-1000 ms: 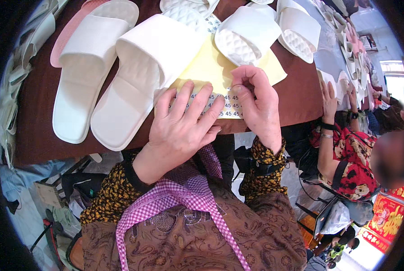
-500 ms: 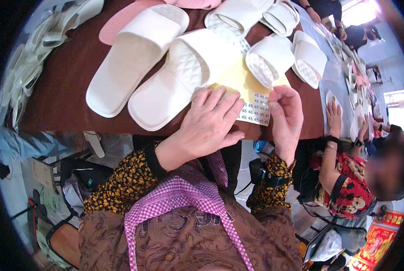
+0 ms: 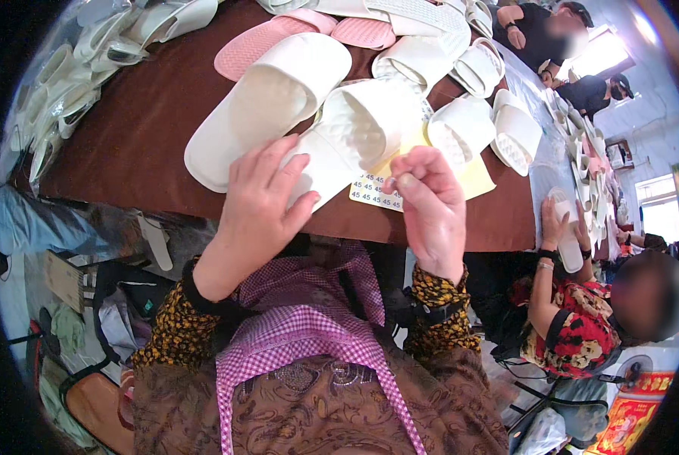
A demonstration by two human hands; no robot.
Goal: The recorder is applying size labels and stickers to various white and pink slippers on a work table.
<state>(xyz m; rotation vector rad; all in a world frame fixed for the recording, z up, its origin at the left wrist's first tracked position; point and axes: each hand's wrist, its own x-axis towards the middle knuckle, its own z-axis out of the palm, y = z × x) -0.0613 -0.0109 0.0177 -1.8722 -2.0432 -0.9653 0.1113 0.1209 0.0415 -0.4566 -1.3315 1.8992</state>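
Observation:
Two white slippers lie side by side on the brown-covered table, the left slipper and the right slipper. My left hand is open, its fingers spread over the near end of the right slipper. A yellow-backed sheet of small number stickers lies partly beneath that slipper. Just over the sheet, my right hand is closed in a pinch, with a small sticker showing at the thumb and fingertip. The pinching fingers hide part of the sheet.
More white slippers and pink slippers lie farther back. Bagged white slippers line the left side. At the right, a co-worker's hands hold a white slipper. Other people stand beyond the table.
My right hand has lifted off the sticker sheet and moved left, pinching a small sticker. My left hand has shifted left from the sheet to the right slipper. The co-worker has raised a slipper.

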